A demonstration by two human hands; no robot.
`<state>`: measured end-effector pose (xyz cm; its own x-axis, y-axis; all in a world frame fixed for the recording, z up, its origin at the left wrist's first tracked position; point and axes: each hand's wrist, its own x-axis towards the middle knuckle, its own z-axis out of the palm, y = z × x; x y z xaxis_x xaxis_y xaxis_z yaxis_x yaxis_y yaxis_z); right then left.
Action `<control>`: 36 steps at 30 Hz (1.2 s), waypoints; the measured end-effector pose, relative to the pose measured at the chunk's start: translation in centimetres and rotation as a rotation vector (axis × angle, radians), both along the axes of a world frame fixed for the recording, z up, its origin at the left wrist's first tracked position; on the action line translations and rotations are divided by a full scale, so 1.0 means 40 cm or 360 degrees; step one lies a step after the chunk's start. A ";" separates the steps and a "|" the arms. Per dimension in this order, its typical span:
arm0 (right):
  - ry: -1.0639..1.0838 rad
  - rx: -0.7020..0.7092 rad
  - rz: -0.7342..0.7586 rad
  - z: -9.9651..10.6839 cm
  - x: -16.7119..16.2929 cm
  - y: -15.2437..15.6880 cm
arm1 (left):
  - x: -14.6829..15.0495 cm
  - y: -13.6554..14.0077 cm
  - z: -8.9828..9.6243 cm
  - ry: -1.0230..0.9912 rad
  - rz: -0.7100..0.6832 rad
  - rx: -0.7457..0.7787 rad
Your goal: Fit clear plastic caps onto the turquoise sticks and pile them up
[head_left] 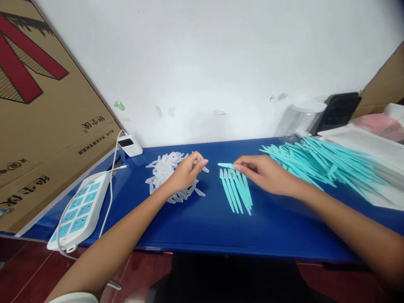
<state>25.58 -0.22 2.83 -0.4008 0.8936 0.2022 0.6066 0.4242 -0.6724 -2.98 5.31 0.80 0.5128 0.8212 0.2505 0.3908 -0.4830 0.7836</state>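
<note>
My right hand [257, 170] pinches a slim turquoise eyebrow razor [225, 165] between thumb and fingers, its head pointing left. Just below, a fanned row of similar turquoise razors [232, 191] lies on the blue table, handles toward me. My left hand [189, 168] is closed at the right side of a pile of small translucent plastic caps [166, 168]. Its thumb and fingertips are pressed together, and whether a cap is between them cannot be made out. One loose cap [200, 192] lies below this hand, and the forearm hides part of the pile.
A large heap of turquoise razors [322, 162] covers the table's right side, near a clear container [303, 118] and a dark device [337, 111]. At left are a power strip [83, 206], a white cable [110, 189], a small white device [131, 146] and a cardboard box [57, 139].
</note>
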 end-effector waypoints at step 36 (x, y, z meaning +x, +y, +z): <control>0.0250 -0.0114 0.0059 0.002 -0.001 0.004 | 0.022 -0.023 0.008 -0.0534 -0.0257 -0.0919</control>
<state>25.54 -0.07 2.91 -0.4020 0.8933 0.2011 0.4765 0.3916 -0.7871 -2.10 4.39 1.12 0.6112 0.7906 -0.0377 0.0404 0.0164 0.9991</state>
